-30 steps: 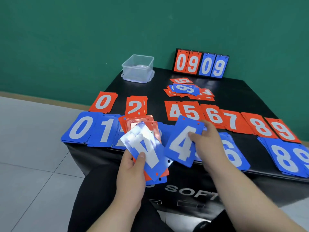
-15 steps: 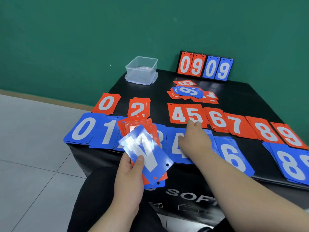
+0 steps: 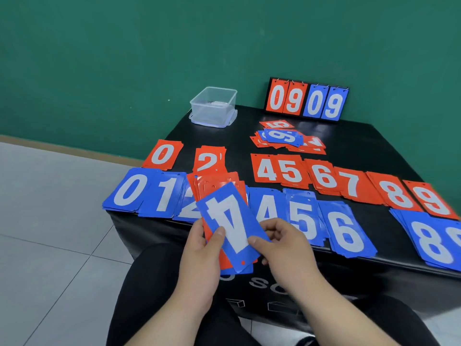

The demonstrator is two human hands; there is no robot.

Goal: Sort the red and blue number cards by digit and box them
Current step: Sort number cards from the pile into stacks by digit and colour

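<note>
Left hand [image 3: 199, 248] clamped on the held stack [image 3: 225, 262] of mixed red and blue cards, over the table's front edge above my lap. Thumb lies across the face, fingers wrapped behind.

Top of it is the blue 4 card [image 3: 232, 221], tilted, digit upside down to me, punch hole at the near end. Red cards fan out behind it.

Right hand [image 3: 287, 248]: fingers curled, thumb on that card's right edge, pinching it. Can't see the fingertips under the card.

Both hands close together, meeting on that one card.

Around:
- Black table [image 3: 361, 151].
- Near row has the blue piles: 0, 1, a 2 half hidden by my stack, blue 4 pile [image 3: 268, 208] just behind my right hand, then 5, 6, 8. The last one is cut off by the frame edge.
- Row behind is red: 0, 2, then 4 to 9 overlapping one another.
- Unsorted heap [image 3: 287, 139] of mixed cards behind the red 4 and 5.
- Clear plastic box [image 3: 214, 108] at the far left corner, open top.
- Flip scoreboard [image 3: 306, 101] upright at the far edge, reading 09 red, 09 blue.

Held stack and right hand cover part of the blue 2 and 4 piles.
</note>
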